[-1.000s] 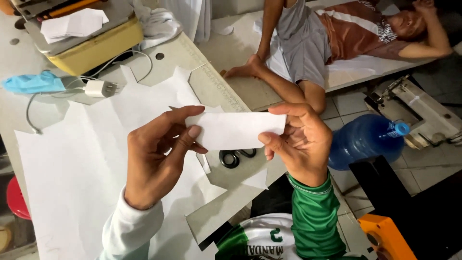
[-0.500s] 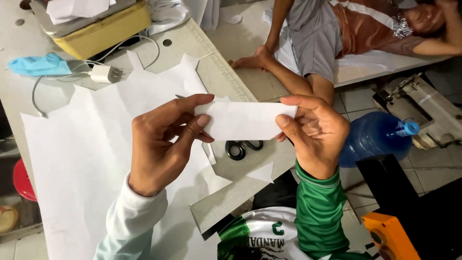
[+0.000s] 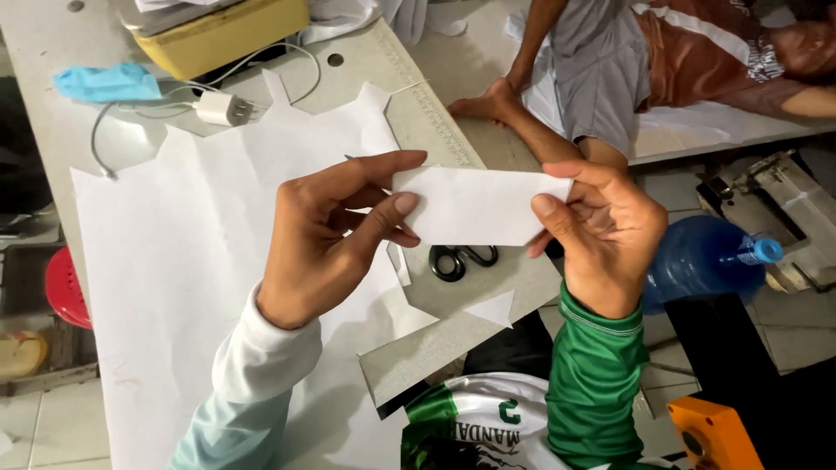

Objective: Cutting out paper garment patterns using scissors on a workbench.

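Note:
A folded piece of white paper [image 3: 475, 204] is held in the air between both hands above the table edge. My left hand [image 3: 335, 231] pinches its left end with thumb and fingers. My right hand [image 3: 601, 231] grips its right end. Under the paper, black-handled scissors [image 3: 461, 259] lie on the grey table [image 3: 435, 122], partly hidden by the paper. A large cut sheet of white paper [image 3: 192, 261] covers the table to the left, below my left hand.
A blue face mask [image 3: 104, 81], a white charger with cable [image 3: 222, 108] and a yellow box [image 3: 222, 35] sit at the table's far end. A person [image 3: 627, 61] lies on a mat beyond. A blue water bottle [image 3: 705, 258], an orange object [image 3: 714, 433] and a red stool [image 3: 65, 287] stand on the floor.
Both hands and the folded paper have stayed together in the same grip, with only a slight shift in the view. The scissors and the sheet have not moved.

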